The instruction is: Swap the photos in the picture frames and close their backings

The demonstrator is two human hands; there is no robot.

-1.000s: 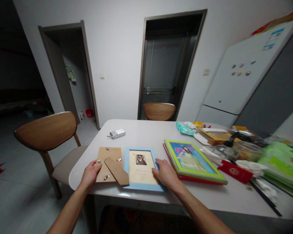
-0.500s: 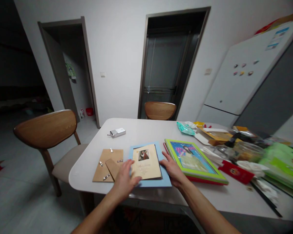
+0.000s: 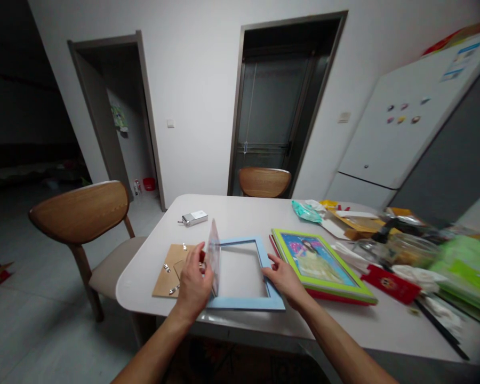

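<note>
A light-blue picture frame lies on the table, its opening showing the bare white tabletop. My left hand grips a thin picture sheet, standing nearly edge-on above the frame's left side. My right hand is closed on the frame's right bar, thumb and fingers at its edge. Left of the frame is a brown backing board with metal clips, partly covered by my left hand. To the right, a green-rimmed framed picture rests on a red item.
A small silver-white device sits at the table's back left. Clutter fills the right side: a red envelope, a clear plastic tub, tissues and a green bag. Wooden chairs stand left and behind.
My left hand has lifted the cream picture sheet out of the blue frame and tipped it up to the left. The frame's opening now shows. My right hand stays at the frame's right side.
</note>
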